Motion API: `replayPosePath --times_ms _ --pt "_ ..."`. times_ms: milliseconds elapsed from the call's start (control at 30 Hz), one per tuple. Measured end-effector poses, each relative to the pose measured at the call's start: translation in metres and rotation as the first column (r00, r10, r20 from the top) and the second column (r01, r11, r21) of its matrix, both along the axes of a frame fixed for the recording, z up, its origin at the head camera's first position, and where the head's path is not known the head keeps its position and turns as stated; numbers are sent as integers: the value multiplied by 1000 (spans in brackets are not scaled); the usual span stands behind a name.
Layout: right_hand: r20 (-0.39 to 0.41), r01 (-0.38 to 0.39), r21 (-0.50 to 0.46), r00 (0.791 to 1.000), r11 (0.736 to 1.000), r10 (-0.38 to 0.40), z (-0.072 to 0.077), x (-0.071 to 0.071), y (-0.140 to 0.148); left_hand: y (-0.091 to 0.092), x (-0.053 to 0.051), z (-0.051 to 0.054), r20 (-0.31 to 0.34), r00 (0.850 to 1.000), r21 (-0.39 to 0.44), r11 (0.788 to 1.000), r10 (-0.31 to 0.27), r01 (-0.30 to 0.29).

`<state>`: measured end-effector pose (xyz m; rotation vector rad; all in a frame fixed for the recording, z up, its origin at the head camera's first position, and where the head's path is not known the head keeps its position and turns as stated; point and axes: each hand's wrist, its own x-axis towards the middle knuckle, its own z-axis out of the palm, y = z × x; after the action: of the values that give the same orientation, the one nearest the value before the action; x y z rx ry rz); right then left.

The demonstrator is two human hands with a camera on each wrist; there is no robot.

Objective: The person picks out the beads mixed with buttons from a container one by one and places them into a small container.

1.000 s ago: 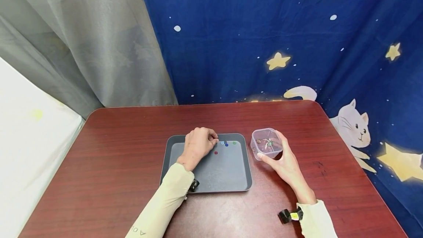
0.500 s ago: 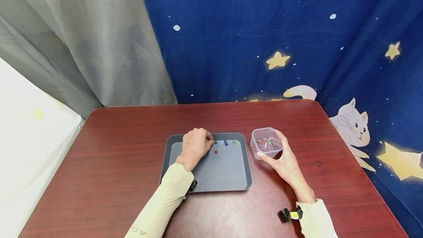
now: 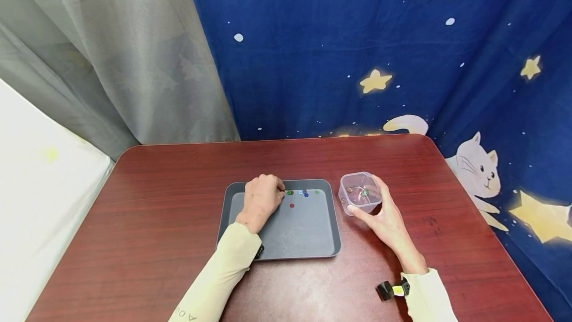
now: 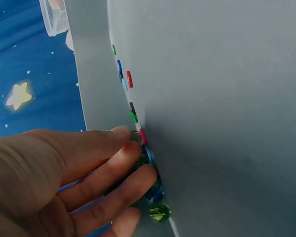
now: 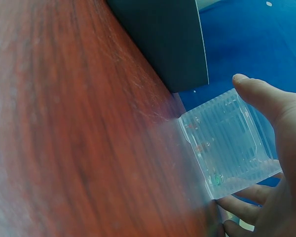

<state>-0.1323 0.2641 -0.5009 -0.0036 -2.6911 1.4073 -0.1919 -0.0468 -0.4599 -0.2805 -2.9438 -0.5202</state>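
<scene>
On the grey tray (image 3: 301,232), my left hand (image 3: 261,200) is at the far edge, fingers loosely bent. In the left wrist view, the fingertips of my left hand (image 4: 101,173) touch or hover beside several glass marbles (image 4: 160,213), partly hidden behind them. Small flat coloured pieces line that edge, among them a green one (image 3: 317,192) and a blue one (image 3: 306,195); a red piece (image 3: 292,205) lies nearer. My right hand (image 3: 388,220) holds a clear box (image 3: 361,205) between thumb and fingers, with a green marble (image 5: 217,179) in it.
The red-brown table (image 3: 170,212) carries the tray, with the box to the tray's right. Behind the table hang a grey curtain (image 3: 134,63) and a blue starry curtain (image 3: 304,63). A white surface (image 3: 40,178) stands at the left.
My left hand has shifted a little left along the tray's far edge, uncovering a dark piece and then a green piece. My right hand and the box have stayed put.
</scene>
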Motion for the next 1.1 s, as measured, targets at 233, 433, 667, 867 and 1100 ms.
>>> replayPosePath --times_ms 233,433,667,867,1100 --pt "0 4 5 1000 1000 -4 0 0 0 -3 0 -3 -44 999 -15 1000 -27 26" --pt "-9 8 2 1000 1000 -8 0 0 0 -3 1 -4 -39 999 -27 999 -27 26" --pt "-13 1 -3 1000 1000 -1 -1 -1 0 -2 2 -4 -39 999 -33 999 -29 28" --pt "-4 -1 3 1000 1000 1 0 0 0 -3 2 -5 -40 998 -50 998 -37 35" --pt "-5 -4 6 1000 1000 4 1 1 0 -3 2 -5 -43 998 -78 996 -47 43"
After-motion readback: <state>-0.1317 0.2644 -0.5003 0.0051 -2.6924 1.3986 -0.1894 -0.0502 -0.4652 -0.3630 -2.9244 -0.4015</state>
